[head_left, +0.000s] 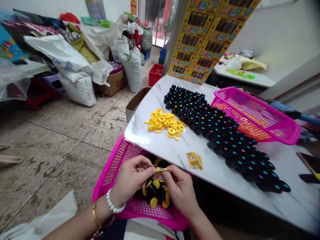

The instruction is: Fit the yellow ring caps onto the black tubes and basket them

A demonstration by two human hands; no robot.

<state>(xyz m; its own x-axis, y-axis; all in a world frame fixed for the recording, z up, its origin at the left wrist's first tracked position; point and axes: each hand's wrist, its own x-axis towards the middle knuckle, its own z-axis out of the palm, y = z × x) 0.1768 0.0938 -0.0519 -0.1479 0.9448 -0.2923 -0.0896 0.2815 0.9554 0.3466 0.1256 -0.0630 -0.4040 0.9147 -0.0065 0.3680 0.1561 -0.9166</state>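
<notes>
Between left hand (130, 180) and right hand (180, 190), both pinching it, sits a small yellow label strip (163, 169), print illegible; beneath them, black yellow-capped tubes (152, 190) lie in a pink plastic mesh basket (112, 166).

The left hand (130, 178) and right hand (180, 190), both on a strip (163, 169), sit in the near basket (112, 166), with the desk (160, 146) edge just ahead. Beyond that edge a bare band is open, but for a sticker (194, 161). Further in, rings (165, 124) and a diagonal block of tubes (215, 133) bar the way to the far basket (275, 115). The floor (62, 140) on the left is open.
</notes>
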